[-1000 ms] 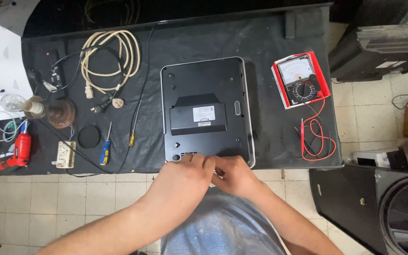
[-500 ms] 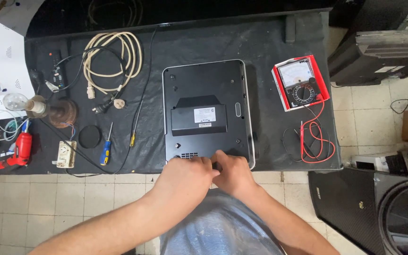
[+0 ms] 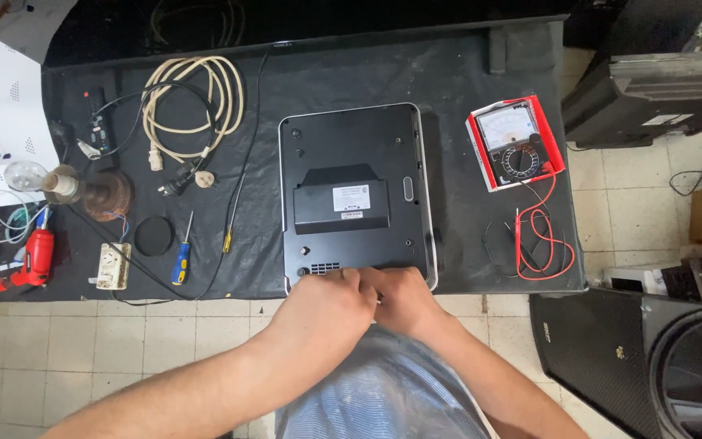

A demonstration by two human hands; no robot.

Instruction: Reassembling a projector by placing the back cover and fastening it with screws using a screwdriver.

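Fingers of the left hand (image 3: 328,299) and right hand (image 3: 400,297) curl together, knuckles touching, over the near edge of the black device (image 3: 354,195) lying back-up on the desk (image 3: 448,73); whether they grip anything cannot be told. A multimeter (image 3: 515,143) lies to its right.

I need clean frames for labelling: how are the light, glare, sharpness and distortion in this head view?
Head view: light is even and soft, with only faint shadows under the hands, left and right. No strong glare; the device's silver rim and the meter's face carry only mild sheen. The bench is sharp; hands show little blur. The table edge bows slightly, a wide-lens effect.
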